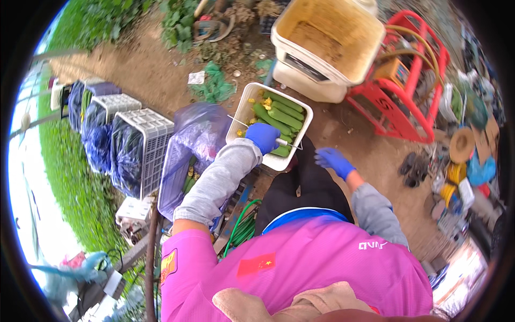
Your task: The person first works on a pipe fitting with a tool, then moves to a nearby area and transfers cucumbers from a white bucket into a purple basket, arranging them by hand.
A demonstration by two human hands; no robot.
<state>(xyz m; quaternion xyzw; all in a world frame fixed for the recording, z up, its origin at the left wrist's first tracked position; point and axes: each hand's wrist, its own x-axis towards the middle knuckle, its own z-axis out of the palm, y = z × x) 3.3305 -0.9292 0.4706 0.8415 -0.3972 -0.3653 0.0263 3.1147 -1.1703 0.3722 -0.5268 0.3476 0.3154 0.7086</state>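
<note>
My left hand (263, 138), in a blue glove, is closed around the wire handle of a white plastic bucket (285, 163). Inside the bucket lie several green cucumbers (283, 116), some with yellow blossoms at their ends. My right hand (330, 160), also gloved in blue, hangs beside my right thigh with its fingers apart and holds nothing. Just left of the bucket stands a crate (165, 177) lined with a purplish plastic bag (205, 120); more green cucumbers (190, 177) show at its bottom, partly hidden by my left sleeve.
Grey plastic crates (155, 155) with bagged contents line the left side by green plants. A large white tub (277, 40) and a red metal frame (372, 102) holding machinery stand ahead. A green hose (238, 227) lies near my legs. Shoes (414, 169) and clutter lie right.
</note>
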